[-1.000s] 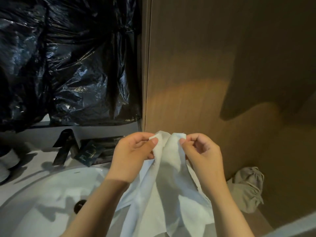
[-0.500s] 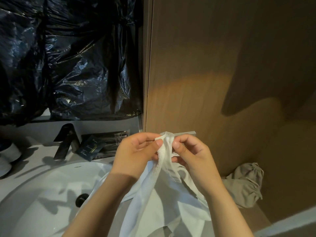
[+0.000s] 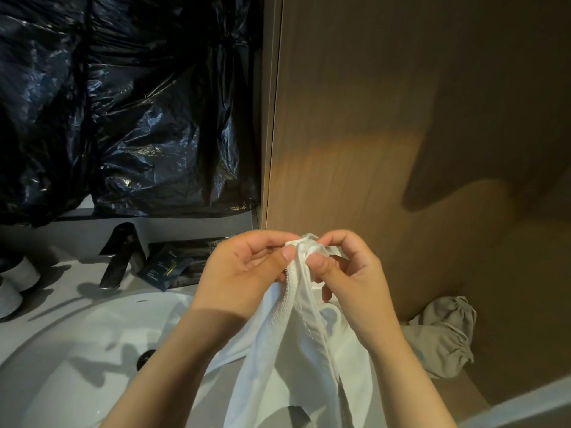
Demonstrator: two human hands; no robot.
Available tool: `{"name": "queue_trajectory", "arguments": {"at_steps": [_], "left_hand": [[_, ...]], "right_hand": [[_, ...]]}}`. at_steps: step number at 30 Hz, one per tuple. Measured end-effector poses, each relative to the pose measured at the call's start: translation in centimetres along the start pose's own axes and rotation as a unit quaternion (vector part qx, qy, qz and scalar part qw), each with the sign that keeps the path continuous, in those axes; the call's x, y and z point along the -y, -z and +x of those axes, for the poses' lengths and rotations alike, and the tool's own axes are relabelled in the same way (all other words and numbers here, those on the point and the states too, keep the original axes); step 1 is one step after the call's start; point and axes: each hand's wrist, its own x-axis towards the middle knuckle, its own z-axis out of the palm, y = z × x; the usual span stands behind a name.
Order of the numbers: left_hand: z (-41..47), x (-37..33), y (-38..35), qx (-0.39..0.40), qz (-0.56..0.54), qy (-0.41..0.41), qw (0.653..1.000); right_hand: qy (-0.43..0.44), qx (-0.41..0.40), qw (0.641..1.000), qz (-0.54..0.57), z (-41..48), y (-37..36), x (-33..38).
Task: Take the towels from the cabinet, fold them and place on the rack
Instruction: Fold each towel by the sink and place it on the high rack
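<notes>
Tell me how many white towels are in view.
1: the white towel hangs over the sink, its top pinched by the left hand and right hand. The beige bundle at right is unclear; more may be hidden.

One wide-angle head-worn camera looks forward and down, close over the left grip [image 3: 247, 268] and right grip [image 3: 350, 274] at mid-frame. The sink [image 3: 92, 322] lies left of them, the wood panel [image 3: 401, 118] beyond.

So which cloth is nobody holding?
The crumpled grey-beige cloth lying on the right by the wooden panel. The white towel is pinched at its top by the left hand and right hand.
</notes>
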Motion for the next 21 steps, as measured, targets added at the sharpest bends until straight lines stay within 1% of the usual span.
{"name": "queue_trajectory", "arguments": {"at_steps": [7, 13, 21], "left_hand": [[0.0, -1.0, 0.1, 0.01, -0.012, -0.014, 1.0], [0.1, -1.0, 0.1, -0.009, -0.003, -0.001, 1.0], [-0.1, -1.3, 0.5, 0.001, 0.022, 0.017, 1.0]], "right_hand": [[0.04, -0.025, 0.998, -0.047, 0.5, 0.1, 1.2], [0.035, 0.001, 0.998, -0.052, 0.5, 0.3, 1.1], [0.065, -0.03, 0.995, -0.075, 1.0, 0.4, 1.8]]}}
